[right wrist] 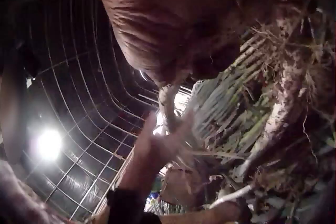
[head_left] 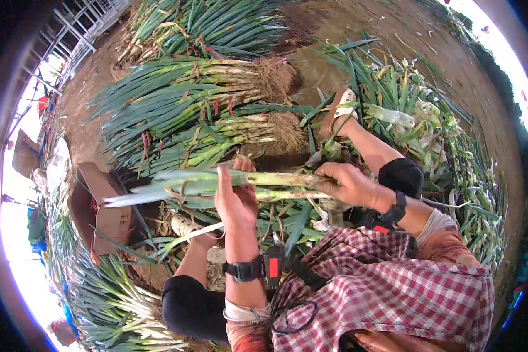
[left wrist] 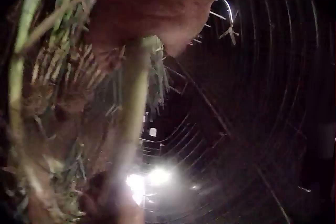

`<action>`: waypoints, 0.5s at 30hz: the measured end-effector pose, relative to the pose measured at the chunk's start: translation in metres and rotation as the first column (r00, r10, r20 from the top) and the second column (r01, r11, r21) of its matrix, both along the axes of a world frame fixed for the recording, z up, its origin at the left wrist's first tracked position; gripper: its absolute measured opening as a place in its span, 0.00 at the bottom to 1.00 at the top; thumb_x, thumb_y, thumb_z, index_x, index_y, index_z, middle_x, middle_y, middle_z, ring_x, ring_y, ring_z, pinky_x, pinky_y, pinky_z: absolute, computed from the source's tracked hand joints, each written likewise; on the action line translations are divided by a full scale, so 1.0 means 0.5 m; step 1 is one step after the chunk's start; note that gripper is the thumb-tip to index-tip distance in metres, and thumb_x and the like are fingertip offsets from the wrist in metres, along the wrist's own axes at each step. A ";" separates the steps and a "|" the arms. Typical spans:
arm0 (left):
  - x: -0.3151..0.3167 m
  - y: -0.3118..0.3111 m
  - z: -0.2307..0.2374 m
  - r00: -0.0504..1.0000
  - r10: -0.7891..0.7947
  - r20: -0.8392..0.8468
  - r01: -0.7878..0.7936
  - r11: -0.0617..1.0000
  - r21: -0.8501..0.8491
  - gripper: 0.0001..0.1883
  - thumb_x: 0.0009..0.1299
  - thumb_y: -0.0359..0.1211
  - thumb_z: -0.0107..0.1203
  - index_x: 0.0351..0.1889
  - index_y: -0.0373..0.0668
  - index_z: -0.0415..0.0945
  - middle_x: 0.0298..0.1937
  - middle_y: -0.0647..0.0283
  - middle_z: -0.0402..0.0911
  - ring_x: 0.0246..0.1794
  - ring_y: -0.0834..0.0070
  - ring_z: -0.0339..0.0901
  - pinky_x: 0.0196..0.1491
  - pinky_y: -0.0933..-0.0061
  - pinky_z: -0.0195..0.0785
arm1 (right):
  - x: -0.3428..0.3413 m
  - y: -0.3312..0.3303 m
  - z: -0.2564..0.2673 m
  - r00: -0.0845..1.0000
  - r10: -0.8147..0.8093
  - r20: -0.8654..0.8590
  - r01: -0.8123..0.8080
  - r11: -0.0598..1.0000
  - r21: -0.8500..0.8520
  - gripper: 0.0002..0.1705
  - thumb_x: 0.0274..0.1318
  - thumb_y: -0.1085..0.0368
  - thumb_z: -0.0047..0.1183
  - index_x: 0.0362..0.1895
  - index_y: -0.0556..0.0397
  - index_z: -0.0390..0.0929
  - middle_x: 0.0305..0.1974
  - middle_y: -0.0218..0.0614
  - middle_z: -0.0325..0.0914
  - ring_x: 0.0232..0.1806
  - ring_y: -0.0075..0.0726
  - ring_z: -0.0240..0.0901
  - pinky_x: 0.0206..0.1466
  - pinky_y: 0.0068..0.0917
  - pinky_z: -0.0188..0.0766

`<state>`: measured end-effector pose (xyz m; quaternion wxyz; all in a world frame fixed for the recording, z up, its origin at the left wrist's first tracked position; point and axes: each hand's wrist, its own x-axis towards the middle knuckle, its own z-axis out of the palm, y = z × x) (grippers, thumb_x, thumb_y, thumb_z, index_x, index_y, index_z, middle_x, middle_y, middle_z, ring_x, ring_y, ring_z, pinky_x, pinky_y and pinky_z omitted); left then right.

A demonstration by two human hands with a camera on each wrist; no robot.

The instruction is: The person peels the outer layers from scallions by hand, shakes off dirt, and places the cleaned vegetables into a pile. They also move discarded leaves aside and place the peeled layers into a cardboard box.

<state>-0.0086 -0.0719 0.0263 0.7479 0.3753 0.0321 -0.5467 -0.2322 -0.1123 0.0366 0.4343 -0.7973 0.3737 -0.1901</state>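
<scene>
Long green onions (head_left: pixel 281 179) lie across in front of the body in the head view, leafy tops to the left and root ends to the right. My left hand (head_left: pixel 237 196) holds them near where stem turns to leaf, thumb on the near side and fingers beyond. Around the root end curls my right hand (head_left: pixel 352 185). A pale stem (left wrist: pixel 134 98) runs down from the left hand in the left wrist view. Under the right hand's fingers a stem (right wrist: pixel 167 100) shows in the right wrist view, beside another onion with hairy roots (right wrist: pixel 278 108).
Tied bundles of green onions (head_left: pixel 217 88) lie on the ground ahead. Stripped leaves (head_left: pixel 416 111) are heaped at right. A cardboard box (head_left: pixel 112 226) stands at left, with loose onions (head_left: pixel 129 305) below it. Sandalled feet (head_left: pixel 341 108) flank the work.
</scene>
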 end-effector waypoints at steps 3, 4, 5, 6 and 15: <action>-0.007 -0.030 0.044 0.978 0.081 0.193 -0.070 0.996 -0.063 0.14 0.65 0.41 0.48 0.37 0.40 0.63 0.30 0.61 0.72 0.27 0.74 0.70 0.28 0.73 0.68 | 0.000 0.041 -0.052 0.995 -0.045 0.091 0.053 0.994 -0.092 0.15 0.44 0.62 0.54 0.36 0.56 0.69 0.24 0.43 0.69 0.28 0.45 0.70 0.30 0.33 0.65; -0.002 -0.038 0.068 0.962 0.129 0.239 -0.112 0.990 -0.086 0.14 0.65 0.41 0.47 0.38 0.40 0.63 0.29 0.61 0.72 0.25 0.75 0.70 0.25 0.74 0.66 | -0.001 0.045 -0.064 1.000 -0.001 -0.003 0.001 0.999 -0.047 0.15 0.43 0.63 0.54 0.36 0.54 0.69 0.24 0.42 0.70 0.28 0.45 0.71 0.30 0.33 0.66; 0.013 -0.047 0.084 0.944 0.171 0.283 -0.146 0.984 -0.106 0.15 0.65 0.42 0.47 0.38 0.40 0.63 0.29 0.61 0.72 0.22 0.75 0.69 0.22 0.75 0.65 | -0.005 0.054 -0.077 0.995 0.043 -0.095 -0.042 0.999 0.008 0.14 0.43 0.63 0.55 0.36 0.53 0.69 0.24 0.42 0.70 0.28 0.45 0.71 0.30 0.33 0.66; 0.039 -0.059 0.086 0.899 0.176 0.402 -0.147 0.984 -0.102 0.16 0.66 0.43 0.45 0.40 0.41 0.62 0.28 0.61 0.71 0.20 0.77 0.67 0.19 0.77 0.61 | -0.014 0.064 -0.124 0.993 0.054 -0.104 -0.051 0.998 0.028 0.13 0.43 0.62 0.55 0.34 0.51 0.69 0.24 0.41 0.71 0.27 0.45 0.70 0.30 0.32 0.66; 0.242 -0.106 0.226 0.797 0.065 0.601 0.036 0.987 -0.155 0.16 0.67 0.44 0.43 0.39 0.40 0.61 0.29 0.62 0.67 0.19 0.81 0.60 0.17 0.82 0.57 | -0.118 0.039 -0.387 0.617 0.146 -0.773 0.015 0.980 0.197 0.16 0.43 0.68 0.44 0.40 0.52 0.73 0.31 0.43 0.74 0.32 0.49 0.71 0.34 0.38 0.67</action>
